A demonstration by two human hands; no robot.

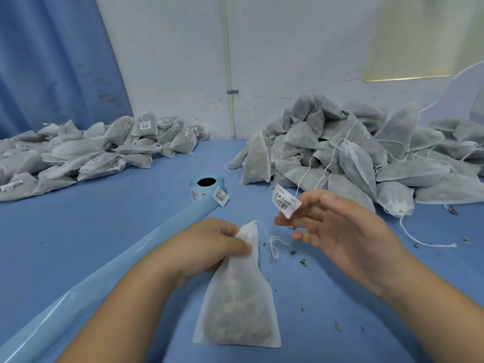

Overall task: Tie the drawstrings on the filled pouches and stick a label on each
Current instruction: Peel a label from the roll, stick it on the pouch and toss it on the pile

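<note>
A filled white pouch (238,297) lies on the blue table in front of me, its gathered neck pointing away. My left hand (207,247) grips that neck, thumb across the fabric. The pouch's white drawstring (275,244) trails loose to the right of the neck. My right hand (340,231) hovers just right of the neck, fingers spread, with a white barcode label (286,201) stuck to a fingertip. A blue label roll (207,188) stands beyond my left hand, a label hanging off its unrolled end.
A heap of unlabelled pouches (366,158) with loose strings fills the back right. Labelled pouches (91,150) lie piled at the back left. A long strip of blue backing paper (104,279) runs from the roll to the near left. Dry herb crumbs (303,263) dot the table.
</note>
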